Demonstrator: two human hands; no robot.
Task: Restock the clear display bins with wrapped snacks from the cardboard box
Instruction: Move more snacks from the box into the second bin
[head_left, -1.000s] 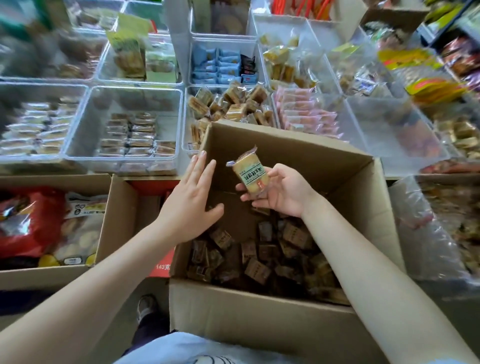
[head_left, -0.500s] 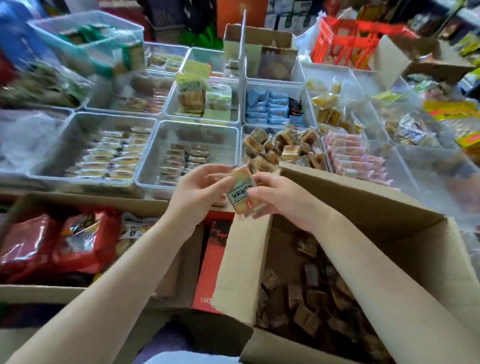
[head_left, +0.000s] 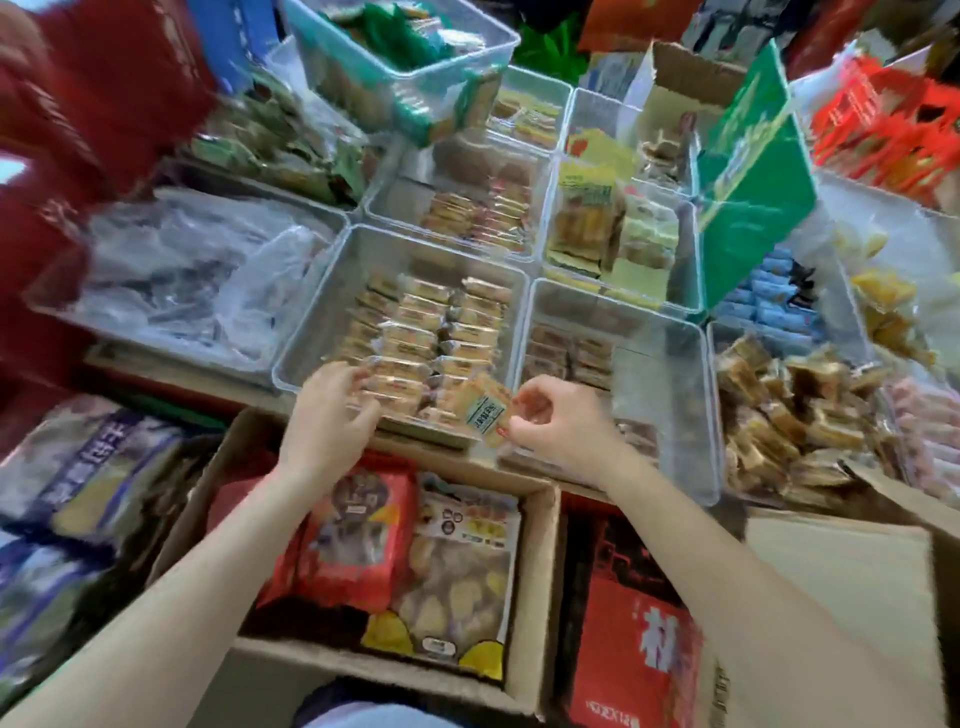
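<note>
A wrapped snack (head_left: 480, 408), tan with a teal label, is pinched in my right hand (head_left: 558, 426) at the near right corner of a clear bin (head_left: 311, 332). That bin holds rows of the same kind of wrapped snacks (head_left: 426, 332). My left hand (head_left: 332, 415) reaches over the bin's near edge, its fingers curled on the front row of snacks. Only a flap of the cardboard box (head_left: 852, 571) I took the snack from shows, at the lower right.
The neighbouring clear bin (head_left: 670, 374) on the right holds a few darker snacks. Another bin with brown wrapped snacks (head_left: 779, 415) lies further right. Below my arms an open carton (head_left: 535, 597) holds red and clear snack bags. A green sign (head_left: 753, 176) stands behind.
My view swung left, away from the cardboard box. Both hands moved forward and left with the snack to the bin of matching snacks. My left hand left the snack and now touches the bin's front row.
</note>
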